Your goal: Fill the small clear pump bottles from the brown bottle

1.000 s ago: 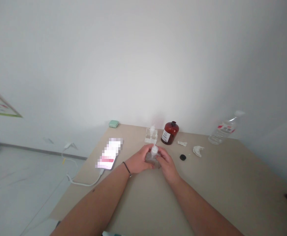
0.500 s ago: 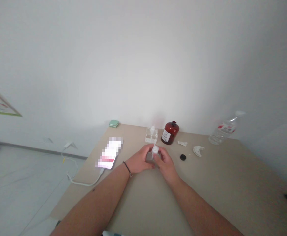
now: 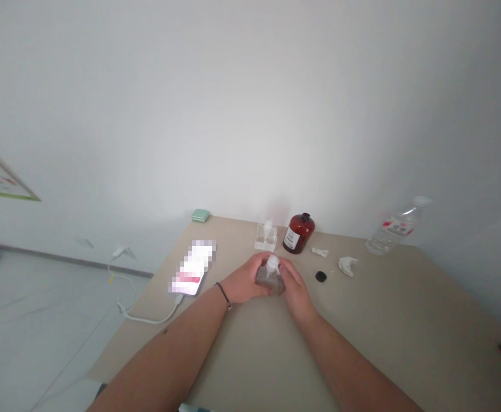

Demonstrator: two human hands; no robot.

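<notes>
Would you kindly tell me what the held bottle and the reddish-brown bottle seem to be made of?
The held bottle looks like smooth clear plastic or glass, its body being see-through. The reddish-brown bottle seems glossy tinted plastic or glass, judging by its sheen. I cannot tell which for either.

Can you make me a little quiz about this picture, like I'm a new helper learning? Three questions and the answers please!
1. True or false: the left hand and right hand both hold the small clear bottle.
2. Which of these stands closest to the brown bottle? A: the green case. B: the other clear bottle. C: the phone.
3. Fill in: a round ____ disc lies on the table.

Key: 1 true; 2 B; 3 black.
</notes>
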